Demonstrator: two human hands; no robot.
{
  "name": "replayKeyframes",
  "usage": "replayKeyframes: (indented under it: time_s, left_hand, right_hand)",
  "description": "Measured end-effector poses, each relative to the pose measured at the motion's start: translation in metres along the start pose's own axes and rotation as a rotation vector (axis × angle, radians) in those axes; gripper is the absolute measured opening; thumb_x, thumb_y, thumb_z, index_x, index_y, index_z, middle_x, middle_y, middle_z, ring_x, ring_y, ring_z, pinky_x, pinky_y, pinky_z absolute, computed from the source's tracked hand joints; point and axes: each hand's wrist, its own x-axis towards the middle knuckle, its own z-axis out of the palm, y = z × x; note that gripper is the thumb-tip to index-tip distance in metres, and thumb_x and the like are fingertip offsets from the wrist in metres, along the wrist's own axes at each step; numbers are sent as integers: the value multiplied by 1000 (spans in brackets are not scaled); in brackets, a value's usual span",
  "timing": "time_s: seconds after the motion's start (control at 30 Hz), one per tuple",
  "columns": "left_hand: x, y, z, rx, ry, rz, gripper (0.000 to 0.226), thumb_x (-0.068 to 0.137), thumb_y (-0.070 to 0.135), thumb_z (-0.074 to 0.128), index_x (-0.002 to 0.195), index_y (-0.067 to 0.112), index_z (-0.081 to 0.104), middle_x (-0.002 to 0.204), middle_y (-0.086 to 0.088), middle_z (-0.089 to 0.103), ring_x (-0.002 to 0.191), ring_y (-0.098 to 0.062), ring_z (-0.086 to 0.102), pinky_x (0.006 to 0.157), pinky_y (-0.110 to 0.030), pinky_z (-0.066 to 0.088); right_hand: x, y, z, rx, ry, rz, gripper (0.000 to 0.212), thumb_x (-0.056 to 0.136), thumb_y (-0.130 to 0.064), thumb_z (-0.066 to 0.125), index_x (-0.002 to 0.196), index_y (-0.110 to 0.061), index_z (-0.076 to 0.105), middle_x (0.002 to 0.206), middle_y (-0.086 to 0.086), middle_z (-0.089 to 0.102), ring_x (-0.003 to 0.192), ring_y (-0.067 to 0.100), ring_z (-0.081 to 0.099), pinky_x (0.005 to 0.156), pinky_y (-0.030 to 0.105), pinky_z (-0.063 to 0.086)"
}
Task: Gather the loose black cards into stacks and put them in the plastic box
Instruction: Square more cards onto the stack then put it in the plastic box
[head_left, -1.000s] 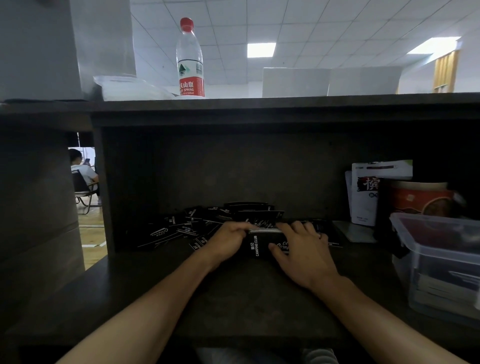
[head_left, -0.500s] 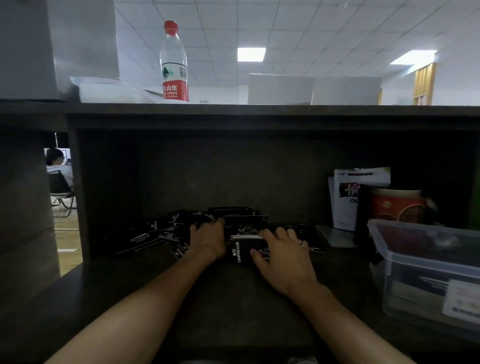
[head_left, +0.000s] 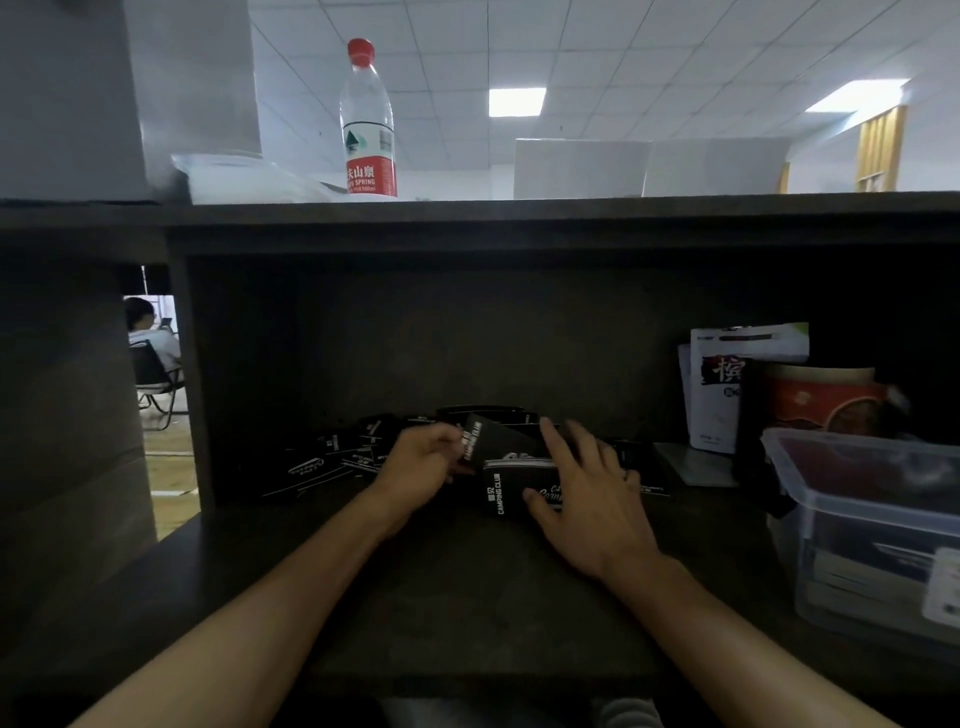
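Dark wood-grain desk (head_left: 467, 597) under a low shelf is serving as the work surface, and nearest on it the right hand (head_left: 587, 499) is lying spread, fingers straight, over the squared stack of black printed cards (head_left: 501, 491), apparently pinning it so the edges stay aligned. Beside it the left hand (head_left: 421, 460) is pinching one tilted black card (head_left: 493, 439), probably bringing it onto that stack. Farther back, loose black cards (head_left: 332, 462) are lying scattered against the rear panel, while the clear plastic box (head_left: 878, 525) is waiting at the right edge.
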Motion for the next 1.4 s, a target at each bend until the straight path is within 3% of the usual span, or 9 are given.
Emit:
replayKeyframes:
  time_s: [0.17,0.27,0.37,0.7,0.87,0.93,1.07,1.17,1.4]
  left_hand:
    - [5,-10,3,400,-52,90,28,98,7,48,109,21,71,115,1,68,109,-11,61,103,-32,46]
    - [11,-23,0,682,94,42,28,94,39,56,120,28,62,116,4,67,113,-15,60,104,-41,43]
    - [10,-24,5,935,24,-9,51,84,65,55,122,31,58,121,1,63,117,-21,53,103,-40,38]
    - [-8,2,10,1225,45,169,35,95,19,50,129,13,51,122,-14,61,116,-30,54,100,-37,38]
    - [-9,9,-6,863,367,277,52,91,11,59,137,18,37,101,-8,68,94,-24,65,80,-34,51]
    - [-8,6,-11,655,397,267,77,86,5,65,148,20,21,91,2,68,83,-15,67,71,-27,47]
    - [-4,5,-18,394,383,239,101,84,-4,64,156,26,1,83,3,62,76,-7,60,79,-23,46]
    - [4,1,-19,194,378,198,94,85,-12,57,155,32,12,100,-1,58,85,-17,63,82,-26,54]
    - [5,-7,-10,455,251,144,32,93,1,54,122,11,62,112,-4,64,96,-9,60,80,-15,49]
  right_hand:
    - [-1,0,0,-37,17,-20,59,96,-57,44,149,-38,24,140,-2,42,131,19,36,109,50,32]
    - [-2,-1,-2,-60,35,-13,51,97,-56,45,144,-39,36,130,-1,47,125,18,40,106,48,35]
    - [-2,-2,-3,-78,39,9,50,97,-57,44,143,-39,39,130,0,48,124,19,41,104,46,37]
    - [-3,-2,-4,-96,38,23,50,97,-57,44,143,-38,40,131,1,50,125,20,41,103,46,37]
    - [-5,-2,-4,-91,33,24,50,97,-57,44,143,-37,40,131,1,50,125,19,41,104,45,37]
    - [-4,-3,-4,-91,33,21,50,97,-57,44,143,-37,40,131,1,50,125,19,41,104,45,37]
    - [-3,-3,-4,-98,28,28,51,96,-58,44,143,-37,39,132,1,50,125,20,41,105,47,38]
    - [-4,-3,-4,-95,30,21,51,97,-57,44,143,-37,40,131,1,50,125,20,42,104,47,38]
    - [-4,-2,-4,-87,34,21,51,96,-57,44,143,-37,40,131,1,50,125,20,41,104,46,37]
